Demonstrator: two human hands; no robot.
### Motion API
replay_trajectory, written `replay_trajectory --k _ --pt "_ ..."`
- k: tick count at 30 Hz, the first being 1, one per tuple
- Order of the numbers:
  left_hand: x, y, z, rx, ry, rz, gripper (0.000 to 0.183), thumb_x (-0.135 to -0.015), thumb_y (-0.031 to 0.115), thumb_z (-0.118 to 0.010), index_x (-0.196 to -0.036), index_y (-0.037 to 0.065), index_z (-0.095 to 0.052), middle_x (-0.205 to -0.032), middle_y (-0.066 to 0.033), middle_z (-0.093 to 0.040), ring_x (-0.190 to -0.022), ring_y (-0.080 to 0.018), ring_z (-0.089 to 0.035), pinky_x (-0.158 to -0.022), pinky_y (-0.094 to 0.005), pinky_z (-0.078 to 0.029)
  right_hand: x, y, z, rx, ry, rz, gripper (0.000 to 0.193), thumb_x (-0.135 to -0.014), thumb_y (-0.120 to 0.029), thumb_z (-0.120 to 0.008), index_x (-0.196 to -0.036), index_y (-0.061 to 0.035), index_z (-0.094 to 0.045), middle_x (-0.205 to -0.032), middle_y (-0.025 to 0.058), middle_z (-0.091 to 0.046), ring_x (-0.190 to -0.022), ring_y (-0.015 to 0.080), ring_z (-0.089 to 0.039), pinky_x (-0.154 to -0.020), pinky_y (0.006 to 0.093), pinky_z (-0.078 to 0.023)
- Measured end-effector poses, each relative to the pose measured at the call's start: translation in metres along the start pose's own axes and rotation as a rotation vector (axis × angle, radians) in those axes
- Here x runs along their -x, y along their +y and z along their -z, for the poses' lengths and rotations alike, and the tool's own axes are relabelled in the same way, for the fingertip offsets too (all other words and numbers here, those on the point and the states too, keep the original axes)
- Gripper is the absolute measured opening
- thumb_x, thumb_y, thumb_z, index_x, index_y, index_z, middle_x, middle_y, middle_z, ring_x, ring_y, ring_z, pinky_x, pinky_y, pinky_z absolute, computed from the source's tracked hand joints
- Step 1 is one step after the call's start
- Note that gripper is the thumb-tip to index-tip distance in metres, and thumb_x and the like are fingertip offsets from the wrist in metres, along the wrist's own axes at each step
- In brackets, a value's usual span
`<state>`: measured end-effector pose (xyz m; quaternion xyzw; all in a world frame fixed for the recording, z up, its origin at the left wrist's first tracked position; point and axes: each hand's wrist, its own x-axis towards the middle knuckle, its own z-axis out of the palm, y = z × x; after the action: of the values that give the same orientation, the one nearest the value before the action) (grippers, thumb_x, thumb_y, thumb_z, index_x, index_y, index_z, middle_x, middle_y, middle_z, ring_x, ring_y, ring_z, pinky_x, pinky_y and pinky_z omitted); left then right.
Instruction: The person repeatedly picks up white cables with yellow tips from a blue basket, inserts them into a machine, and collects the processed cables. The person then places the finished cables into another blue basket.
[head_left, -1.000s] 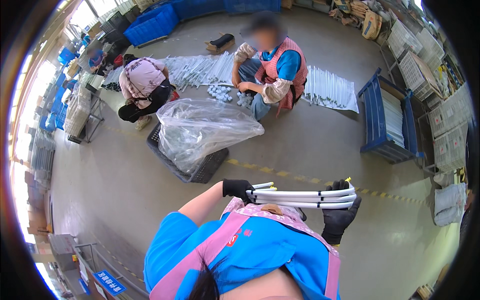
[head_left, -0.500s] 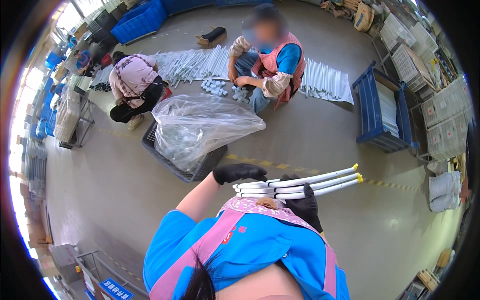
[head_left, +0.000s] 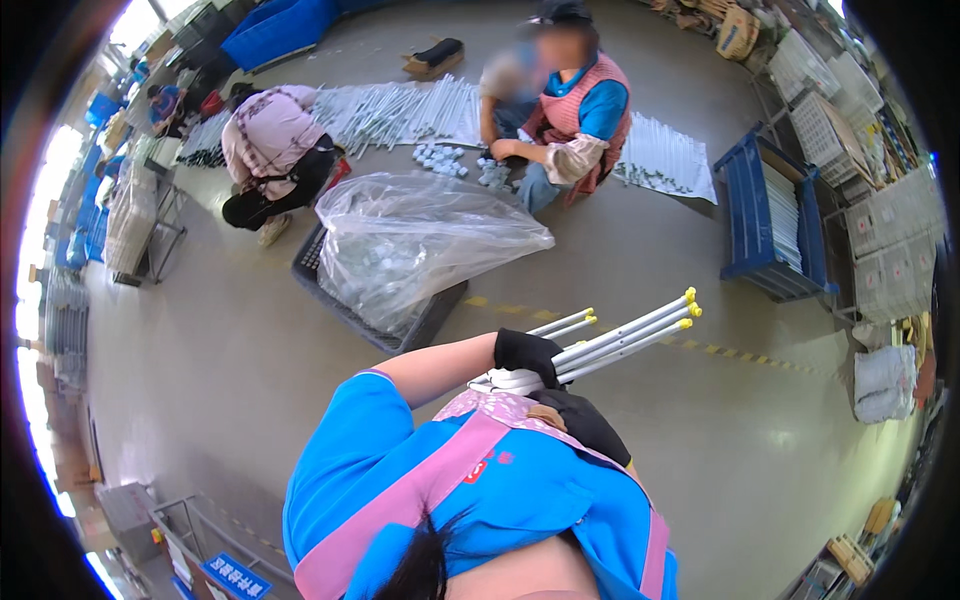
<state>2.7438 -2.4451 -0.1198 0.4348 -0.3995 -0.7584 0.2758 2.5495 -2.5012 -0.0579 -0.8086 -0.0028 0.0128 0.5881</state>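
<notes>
A bundle of several white tubes (head_left: 625, 337) with yellow end caps is held close in front of my body, slanting up to the right. The tubes' curved white ends (head_left: 510, 381) lie against my flowered pink apron. My left hand (head_left: 528, 355), in a black glove, is closed over the top of the bundle. On the near side, my black-gloved right hand (head_left: 582, 418) is closed against the tubes by their curved ends; its fingertips are partly hidden. Two more capped tubes (head_left: 562, 325) stick out beyond my left hand.
Ahead, a dark crate (head_left: 385, 335) holds a large clear plastic bag (head_left: 420, 235). Two people crouch beyond it beside rows of white tubes (head_left: 400, 115) and small pale pieces (head_left: 440, 160). A blue metal rack (head_left: 775, 225) with tubes stands at the right.
My left hand has moved right and closed over the tubes. The bundle has turned, its capped ends now steeper and spread into two groups. My right hand has shifted lower, nearer my body.
</notes>
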Motion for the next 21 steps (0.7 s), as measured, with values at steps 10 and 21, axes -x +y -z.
replay_trajectory --k 10,21 --pt "0.031 -0.085 -0.021 -0.261 0.382 0.193 0.054 -0.067 0.033 -0.071 -0.108 -0.001 -0.061 -0.103 -0.0190 -0.064 -0.097 -0.0299 -0.060 -0.085 -0.0356 -0.045 0.032 -0.021 -0.024 -0.245 0.471 -0.594 0.031 -0.090 -0.022 -0.052 -0.108 0.0033 -0.059 -0.099 0.0179 -0.064 -0.092 0.0271 -0.061 -0.082 0.0345 -0.046" --pt "0.048 -0.126 -0.053 -0.173 0.454 0.159 0.043 -0.075 0.027 -0.067 -0.108 0.001 -0.061 -0.095 -0.0133 -0.066 -0.089 -0.0218 -0.062 -0.082 -0.0332 -0.045 0.099 -0.014 -0.047 0.138 0.572 -0.602 0.033 -0.088 -0.023 -0.058 -0.108 0.0026 -0.060 -0.102 0.0190 -0.064 -0.095 0.0297 -0.062 -0.084 0.0367 -0.048"
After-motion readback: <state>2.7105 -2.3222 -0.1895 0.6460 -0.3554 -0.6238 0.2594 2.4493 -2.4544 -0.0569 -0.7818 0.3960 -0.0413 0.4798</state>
